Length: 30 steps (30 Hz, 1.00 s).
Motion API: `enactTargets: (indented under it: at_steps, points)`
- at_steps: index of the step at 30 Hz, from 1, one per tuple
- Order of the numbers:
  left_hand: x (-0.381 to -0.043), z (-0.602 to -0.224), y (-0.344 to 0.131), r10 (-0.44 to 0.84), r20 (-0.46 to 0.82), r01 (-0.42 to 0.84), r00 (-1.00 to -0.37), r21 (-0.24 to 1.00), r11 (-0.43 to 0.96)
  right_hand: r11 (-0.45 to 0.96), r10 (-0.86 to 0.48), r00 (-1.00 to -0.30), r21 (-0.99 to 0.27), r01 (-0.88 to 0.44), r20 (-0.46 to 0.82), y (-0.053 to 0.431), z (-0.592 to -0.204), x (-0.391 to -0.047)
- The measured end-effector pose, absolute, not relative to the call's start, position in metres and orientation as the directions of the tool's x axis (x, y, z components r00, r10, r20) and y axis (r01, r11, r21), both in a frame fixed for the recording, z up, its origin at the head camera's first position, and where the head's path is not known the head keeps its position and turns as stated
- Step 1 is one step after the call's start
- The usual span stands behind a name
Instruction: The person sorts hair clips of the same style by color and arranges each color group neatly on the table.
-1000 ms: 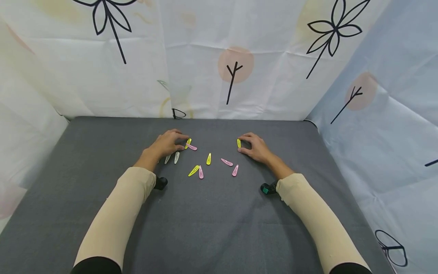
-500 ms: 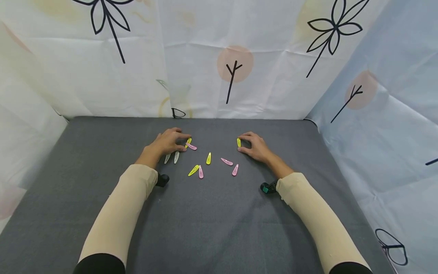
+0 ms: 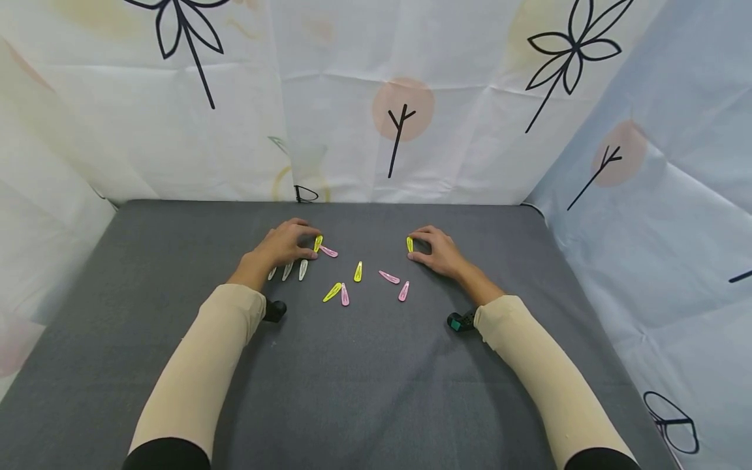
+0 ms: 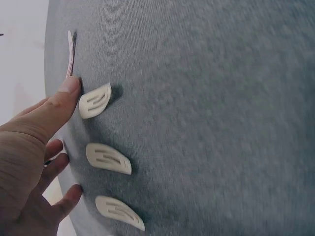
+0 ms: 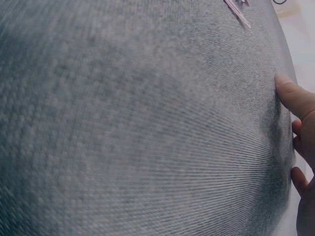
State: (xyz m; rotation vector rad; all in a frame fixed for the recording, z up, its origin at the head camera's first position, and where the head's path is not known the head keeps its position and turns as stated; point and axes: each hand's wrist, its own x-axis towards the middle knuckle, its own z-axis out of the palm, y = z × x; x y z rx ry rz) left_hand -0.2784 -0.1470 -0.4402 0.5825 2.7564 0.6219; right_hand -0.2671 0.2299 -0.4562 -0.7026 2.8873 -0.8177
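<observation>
In the head view my left hand [image 3: 284, 244] pinches a yellow snap hair clip [image 3: 318, 243] between thumb and forefinger at the tabletop. A pink hair clip [image 3: 329, 252] lies just right of it. Three white hair clips lie by that hand: one [image 3: 303, 270] below the thumb, the others further left; the left wrist view shows them in a row, the nearest white clip [image 4: 96, 102] beside the thumb. My right hand [image 3: 438, 254] has thumb and forefinger at the two ends of another yellow clip [image 3: 410, 245]. The right wrist view hides that clip.
Between the hands lie a yellow clip [image 3: 358, 272], a touching yellow clip [image 3: 331, 292] and pink clip [image 3: 344, 295], and two more pink clips, one [image 3: 389, 277] slanted and one [image 3: 403, 292] steeper. A grey cloth [image 3: 364, 391] covers the table; printed curtains [image 3: 470, 130] stand behind and beside it.
My left hand has shifted slightly left with the yellow clip, which overlapped the pink one before and now sits beside it. The right hand has stayed in place.
</observation>
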Motion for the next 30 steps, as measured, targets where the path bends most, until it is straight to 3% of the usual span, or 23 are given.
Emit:
enactTargets:
  at_steps: [16, 30]
  points:
    - [-0.261, -0.430, -0.178, 0.444, -0.051, 0.387, -0.895, 0.410, 0.826, 0.742, -0.448, -0.891, -0.523, -0.419, 0.077, 0.230, -0.456, -0.267]
    - [-0.200, -0.426, -0.211, 0.555, 0.084, 0.553, -0.828, 0.292, 0.780, 0.746, -0.439, -0.895, -0.526, -0.409, 0.075, 0.228, -0.456, -0.265]
